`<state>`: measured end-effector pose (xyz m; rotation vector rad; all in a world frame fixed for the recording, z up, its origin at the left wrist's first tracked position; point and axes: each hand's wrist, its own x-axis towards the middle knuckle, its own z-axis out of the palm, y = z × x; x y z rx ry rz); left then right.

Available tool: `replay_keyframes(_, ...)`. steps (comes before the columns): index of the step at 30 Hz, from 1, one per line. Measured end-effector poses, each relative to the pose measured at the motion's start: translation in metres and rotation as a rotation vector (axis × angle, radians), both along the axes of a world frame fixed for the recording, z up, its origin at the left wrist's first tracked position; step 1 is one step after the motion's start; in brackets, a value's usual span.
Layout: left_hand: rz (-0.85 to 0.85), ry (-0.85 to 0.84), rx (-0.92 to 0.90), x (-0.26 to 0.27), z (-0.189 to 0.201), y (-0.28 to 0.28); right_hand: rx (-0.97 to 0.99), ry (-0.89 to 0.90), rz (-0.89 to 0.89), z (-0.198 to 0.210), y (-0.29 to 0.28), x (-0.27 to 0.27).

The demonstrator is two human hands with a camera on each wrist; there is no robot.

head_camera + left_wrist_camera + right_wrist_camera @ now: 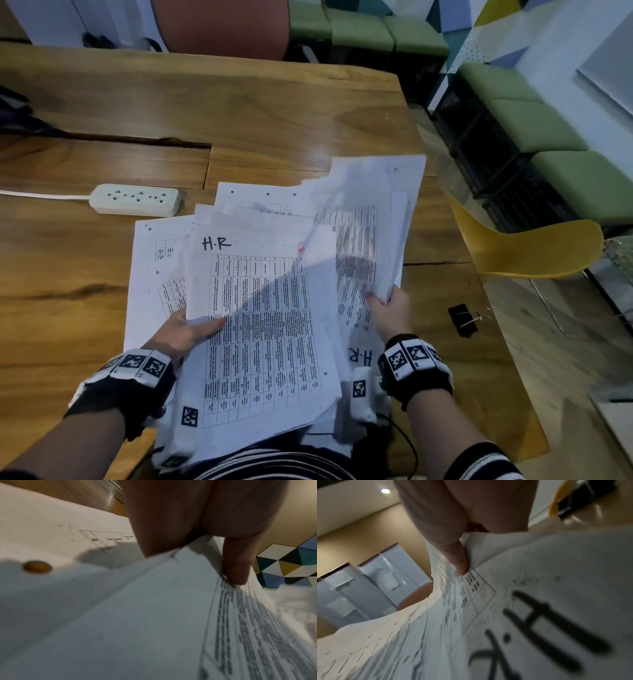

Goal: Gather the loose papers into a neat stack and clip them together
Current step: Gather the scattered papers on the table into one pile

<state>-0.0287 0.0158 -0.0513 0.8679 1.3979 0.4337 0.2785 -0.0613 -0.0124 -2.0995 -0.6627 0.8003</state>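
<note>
A loose pile of printed papers with tables and "H.R" written on top lies fanned over the wooden table. My left hand pinches the left edge of the upper sheets, thumb on top; in the left wrist view the thumb presses on the papers. My right hand pinches a raised bundle of sheets at the right, blurred by motion; the right wrist view shows its thumb on the papers. A black binder clip lies on the table to the right of my right hand.
A white power strip with its cable lies at the left behind the papers. A slot runs across the table further back. A yellow chair stands off the table's right edge, green seats beyond it.
</note>
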Motion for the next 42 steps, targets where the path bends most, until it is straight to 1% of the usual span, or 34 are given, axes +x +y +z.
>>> replay_keyframes(2,-0.03,0.058,0.007,0.002,0.006,-0.001,0.081,-0.166,0.008,0.009,0.0,0.006)
replay_keyframes(4,0.013,0.068,0.023,0.003,0.008,-0.002,0.156,-0.358,0.042,0.02,-0.001,0.012)
replay_keyframes(5,0.021,0.072,0.056,0.004,0.012,-0.004,0.221,-0.436,0.052,0.026,-0.003,0.014)
replay_keyframes(6,0.026,0.071,0.04,0.006,0.013,-0.005,0.302,-0.512,0.046,0.033,-0.004,0.015)
replay_keyframes(8,0.037,0.094,0.024,0.008,0.016,-0.006,0.506,-0.654,-0.018,0.052,-0.007,0.013)
replay_keyframes(9,0.029,0.119,0.041,0.008,0.016,-0.006,0.61,-0.685,-0.047,0.062,-0.009,0.01)
replay_keyframes(11,0.0,0.089,0.043,0.009,0.017,-0.006,0.767,-0.668,-0.086,0.077,-0.009,0.001)
replay_keyframes(13,0.01,0.066,0.024,0.009,0.016,-0.005,0.848,-0.578,-0.127,0.085,-0.008,-0.01)
replay_keyframes(14,0.023,0.052,0.004,0.008,0.012,-0.003,0.858,-0.517,-0.141,0.085,-0.006,-0.015)
replay_keyframes(17,0.048,0.036,-0.001,0.011,0.019,-0.005,0.81,-0.291,-0.105,0.079,-0.006,-0.029)
replay_keyframes(18,0.038,0.036,0.002,0.015,0.029,-0.007,0.792,-0.233,-0.109,0.076,-0.007,-0.031)
replay_keyframes(20,0.058,0.019,0.013,0.016,0.034,-0.01,0.779,-0.136,-0.133,0.078,-0.007,-0.033)
replay_keyframes(21,0.058,0.016,0.016,0.016,0.037,-0.011,0.779,-0.076,-0.117,0.081,-0.006,-0.032)
replay_keyframes(22,0.089,0.03,0.017,0.015,0.033,-0.01,0.753,-0.028,-0.063,0.083,-0.004,-0.032)
replay_keyframes(23,0.093,0.027,0.018,0.016,0.036,-0.01,0.681,0.013,0.013,0.085,-0.003,-0.033)
replay_keyframes(25,0.087,0.053,0.003,0.014,0.033,-0.008,0.425,0.122,0.152,0.08,-0.004,-0.036)
replay_keyframes(27,0.15,-0.064,-0.092,0.015,0.035,-0.006,0.153,0.203,0.265,0.064,-0.005,-0.038)
replay_keyframes(28,0.179,-0.142,-0.132,0.015,0.039,-0.006,0.05,0.24,0.322,0.054,-0.007,-0.04)
replay_keyframes(30,0.169,-0.202,-0.132,0.014,0.044,-0.007,-0.112,0.252,0.423,0.035,-0.009,-0.043)
replay_keyframes(31,0.146,-0.186,-0.104,0.015,0.047,-0.009,-0.169,0.258,0.462,0.028,-0.009,-0.044)
replay_keyframes(32,0.134,-0.171,-0.078,0.014,0.042,-0.008,-0.219,0.264,0.486,0.023,-0.009,-0.046)
replay_keyframes(33,0.107,-0.12,-0.045,0.016,0.044,-0.01,-0.255,0.276,0.505,0.021,-0.008,-0.049)
replay_keyframes(35,0.071,-0.006,-0.023,0.018,0.045,-0.013,-0.284,0.272,0.533,0.016,-0.007,-0.052)
replay_keyframes(36,0.073,0.019,-0.033,0.015,0.038,-0.013,-0.273,0.268,0.537,0.015,-0.006,-0.053)
replay_keyframes(37,0.084,0.039,-0.023,0.016,0.04,-0.014,-0.245,0.255,0.527,0.013,-0.006,-0.053)
replay_keyframes(38,0.096,0.031,0.008,0.016,0.037,-0.015,-0.202,0.225,0.496,0.01,-0.007,-0.05)
replay_keyframes(40,0.067,0.024,0.056,0.014,0.039,-0.015,-0.115,0.163,0.387,0.007,-0.008,-0.044)
replay_keyframes(42,0.076,0.028,0.064,0.016,0.058,-0.018,-0.008,0.153,0.302,0.009,-0.01,-0.037)
